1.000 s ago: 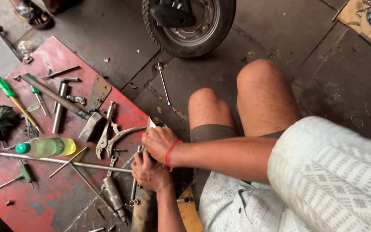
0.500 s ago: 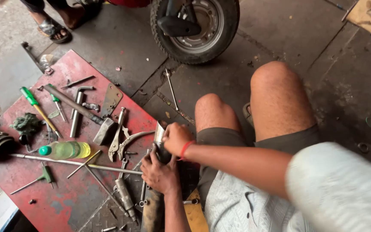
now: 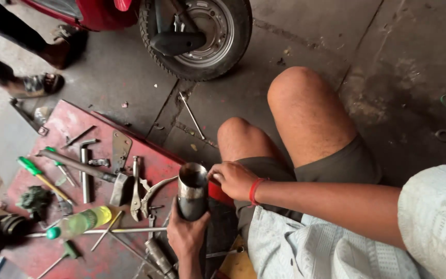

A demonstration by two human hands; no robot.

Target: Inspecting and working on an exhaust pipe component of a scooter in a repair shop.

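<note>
This is a roadside or floor-level scooter repair workshop. Beyond the hands gripping a metal tube (image 3: 192,191), a red scooter's rear wheel (image 3: 202,33) stands on stained, cracked concrete floor (image 3: 388,62). Left of the grip lies a red metal sheet (image 3: 68,124) strewn with hand tools: a hammer (image 3: 86,168), pliers (image 3: 136,188), green-handled screwdrivers (image 3: 42,178), and a green plastic bottle (image 3: 81,223).

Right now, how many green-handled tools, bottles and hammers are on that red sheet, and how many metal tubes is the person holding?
Green-handled tools: 3 (long screwdriver, short screwdriver, T-handle)
Yellow-green bottles: 1 (bottle)
Hammers: 1 (hammer)
Metal tubes: 1 (tube, gripped by the left hand, the right hand at its rim)
Total: 6
</note>
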